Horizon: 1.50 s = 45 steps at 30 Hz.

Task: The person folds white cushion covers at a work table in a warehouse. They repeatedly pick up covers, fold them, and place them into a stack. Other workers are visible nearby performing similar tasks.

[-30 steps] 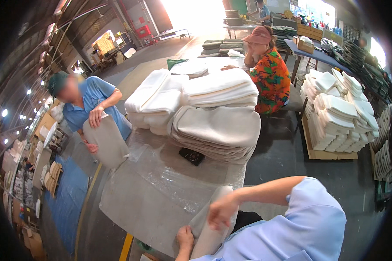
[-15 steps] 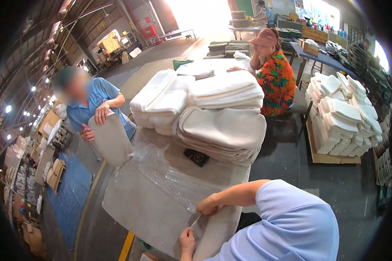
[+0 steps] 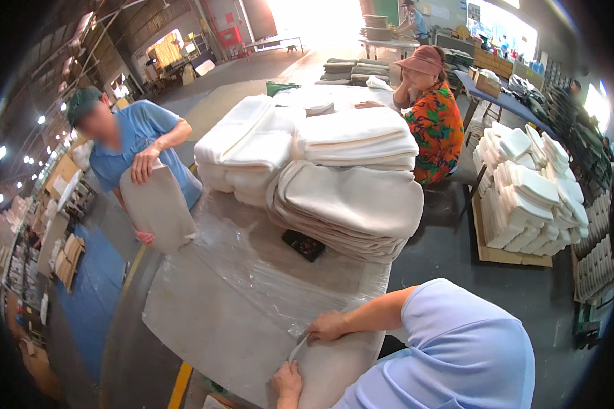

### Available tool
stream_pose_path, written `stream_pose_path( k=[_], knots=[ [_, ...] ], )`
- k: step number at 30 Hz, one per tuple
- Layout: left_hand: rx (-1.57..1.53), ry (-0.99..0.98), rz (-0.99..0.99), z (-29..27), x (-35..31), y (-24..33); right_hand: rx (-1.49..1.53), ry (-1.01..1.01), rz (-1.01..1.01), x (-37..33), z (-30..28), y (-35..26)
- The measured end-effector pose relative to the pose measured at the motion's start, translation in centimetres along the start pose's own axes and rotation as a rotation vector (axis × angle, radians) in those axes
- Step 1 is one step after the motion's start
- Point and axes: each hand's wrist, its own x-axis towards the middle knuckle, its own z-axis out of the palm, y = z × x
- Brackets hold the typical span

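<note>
A pale grey, thick felt-like piece (image 3: 338,365) lies across the near right corner of the table. My right hand (image 3: 327,326) grips the far end of its raised edge, fingers curled over it. Nearer me, my left hand (image 3: 287,382) is closed on the same edge, its fingertips partly hidden. Between the two hands the edge stands slightly lifted from the table (image 3: 205,313). Clear plastic film (image 3: 252,273) lies beyond my right hand. Farther off, a small black flat object (image 3: 303,245) rests before a stack of grey-beige pieces (image 3: 348,204).
White folded stacks (image 3: 355,140) stand behind the grey ones. At the left, a co-worker (image 3: 136,143) in blue holds a similar grey piece (image 3: 157,208). Another person (image 3: 433,129) in a patterned shirt sits at the far right side. White stacks (image 3: 518,184) stand on a pallet.
My left hand has shifted slightly left along with the edge, and the piece lies more spread out. The co-worker's lower hand has moved down the grey piece. The whole view has shifted slightly.
</note>
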Motion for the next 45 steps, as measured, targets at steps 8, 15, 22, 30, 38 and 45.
stream_pose_path(
  k=[8,15,22,30,38,45],
  knots=[
    [-0.016,0.087,-0.032,1.6,0.5,0.3,0.060,0.080,-0.037,0.8,1.4,1.5],
    [-0.118,0.087,-0.015,-1.4,1.0,-1.0,0.018,0.069,-0.034,1.3,-0.9,0.7],
    [-0.153,-0.443,-0.345,-8.6,-10.1,-5.0,-0.208,-0.167,0.279,-5.4,-10.1,1.0],
    [-0.475,-0.521,-0.612,-7.1,-11.6,-2.5,0.201,-0.507,0.598,-6.4,-9.5,2.3],
    [-0.393,-0.391,-0.805,-5.2,-10.0,-2.5,0.045,-0.309,0.638,-3.8,-6.6,4.3],
    [-0.305,-0.394,-0.799,-4.2,-9.2,-2.7,0.088,-0.181,0.547,-3.5,-5.7,6.5]
  ],
)
